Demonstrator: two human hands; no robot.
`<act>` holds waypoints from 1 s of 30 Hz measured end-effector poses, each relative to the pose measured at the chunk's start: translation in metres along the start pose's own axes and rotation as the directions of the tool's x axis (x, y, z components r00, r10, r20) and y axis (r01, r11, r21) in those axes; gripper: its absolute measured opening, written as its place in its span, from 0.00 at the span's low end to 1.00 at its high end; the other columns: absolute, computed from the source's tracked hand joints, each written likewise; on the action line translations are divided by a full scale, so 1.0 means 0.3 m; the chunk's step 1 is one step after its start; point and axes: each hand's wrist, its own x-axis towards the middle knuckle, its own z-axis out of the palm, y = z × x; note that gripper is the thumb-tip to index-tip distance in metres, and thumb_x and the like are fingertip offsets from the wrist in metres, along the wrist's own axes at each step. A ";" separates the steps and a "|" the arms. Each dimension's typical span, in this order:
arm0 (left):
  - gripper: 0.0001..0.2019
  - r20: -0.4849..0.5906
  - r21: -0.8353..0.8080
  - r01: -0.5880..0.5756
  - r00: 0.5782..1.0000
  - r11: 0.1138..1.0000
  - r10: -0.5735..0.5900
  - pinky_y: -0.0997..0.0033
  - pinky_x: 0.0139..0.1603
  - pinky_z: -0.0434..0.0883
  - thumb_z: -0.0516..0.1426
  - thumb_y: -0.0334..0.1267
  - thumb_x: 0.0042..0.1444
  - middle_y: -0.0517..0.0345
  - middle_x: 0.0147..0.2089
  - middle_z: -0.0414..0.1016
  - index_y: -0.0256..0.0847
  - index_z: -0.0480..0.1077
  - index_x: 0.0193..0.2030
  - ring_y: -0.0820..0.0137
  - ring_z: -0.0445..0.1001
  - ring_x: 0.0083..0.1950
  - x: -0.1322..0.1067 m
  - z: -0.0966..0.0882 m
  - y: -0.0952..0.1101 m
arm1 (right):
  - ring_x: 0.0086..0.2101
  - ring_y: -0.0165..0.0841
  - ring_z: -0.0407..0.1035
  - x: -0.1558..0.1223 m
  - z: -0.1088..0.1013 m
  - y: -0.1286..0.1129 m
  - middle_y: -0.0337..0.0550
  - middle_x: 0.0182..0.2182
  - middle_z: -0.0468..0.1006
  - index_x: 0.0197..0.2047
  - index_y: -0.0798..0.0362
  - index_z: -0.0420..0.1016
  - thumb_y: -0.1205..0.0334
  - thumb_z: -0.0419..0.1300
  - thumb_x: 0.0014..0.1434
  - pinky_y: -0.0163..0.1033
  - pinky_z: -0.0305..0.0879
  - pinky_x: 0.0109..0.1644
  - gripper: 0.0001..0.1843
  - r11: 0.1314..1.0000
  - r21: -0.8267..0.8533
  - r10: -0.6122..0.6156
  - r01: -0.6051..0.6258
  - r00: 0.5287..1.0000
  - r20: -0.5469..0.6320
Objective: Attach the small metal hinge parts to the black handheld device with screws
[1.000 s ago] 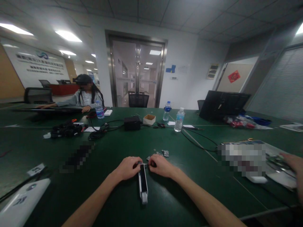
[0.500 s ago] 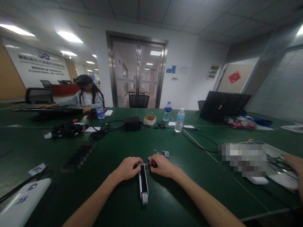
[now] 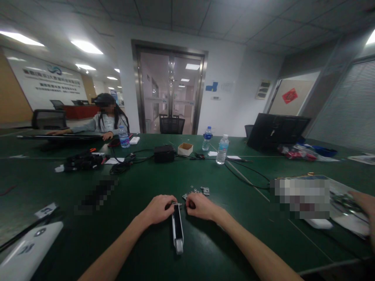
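Note:
A long narrow black and silver device (image 3: 177, 228) lies on the green table (image 3: 140, 234), pointing toward me. My left hand (image 3: 159, 209) is curled at the left of its far end, fingers pressed against it. At the right of that same end is my right hand (image 3: 200, 206), fingers pinched there; what they pinch is too small to name. Just beyond the hands lie several small metal screws and brackets (image 3: 197, 191).
A white case (image 3: 27, 251) lies near left. Cables (image 3: 120, 166), a black box (image 3: 164, 153), a small cardboard box (image 3: 184, 148) and two water bottles (image 3: 222, 149) stand mid-table. A laptop (image 3: 275, 130) is far right. A person sits far left. Another person's hand (image 3: 363, 205) rests at the right edge.

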 end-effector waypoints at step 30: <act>0.15 0.017 0.035 0.022 1.000 0.999 -0.022 0.68 0.43 0.65 0.46 0.44 0.59 0.57 0.38 0.74 0.42 0.70 0.45 0.68 0.70 0.37 0.001 -0.013 0.012 | 0.29 0.29 0.68 -0.021 -0.052 0.001 0.40 0.29 0.76 0.33 0.54 0.76 0.62 0.59 0.50 0.31 0.58 0.29 0.08 0.996 -0.039 0.082 -0.079 0.992 0.093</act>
